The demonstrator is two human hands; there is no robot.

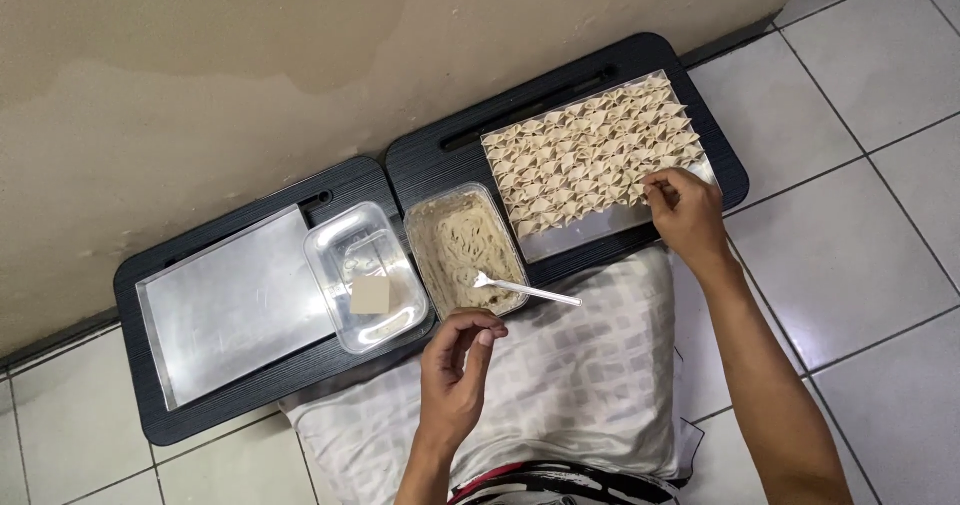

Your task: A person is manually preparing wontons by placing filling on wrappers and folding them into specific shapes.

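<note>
right hand (pixel 685 210) at the near right corner of the dumpling tray (pixel 700 170), fingertips pinched together on 1 folded dumpling (pixel 657 187) at the end of the front row. left hand (pixel 455 365) hangs empty over the pillow (pixel 560 365), thumb and fingers loosely curled and not quite meeting, just short of the filling tub (pixel 465 245).

the dumpling looks light and soft, thin dough around a wet core; likely to dent or tear if squeezed, and probably a little tacky. best held by the folded corners, not the belly. its neighbours (pixel 590 150) lie packed edge to edge, so a sideways drag could shift the row (lifting straight up seems safer).

the tray sits on the right of 2 black lap desks (pixel 440 160) against the wall, filling most of that desk's right half. only a bare strip of tray shows along its near edge; no free slots elsewhere that i can see.

filling tub at the near left corner of the same desk, with a white plastic fork (pixel 525 289) resting in it, handle overhanging the near edge toward the pillow, easy to knock.

left desk: empty metal tray (pixel 230 305) over its left part, clear tub (pixel 365 275) with 1 square wrapper (pixel 370 295) at its right edge, touching the filling tub or nearly so.

open room: tile floor to the right, pillow in front.
</note>
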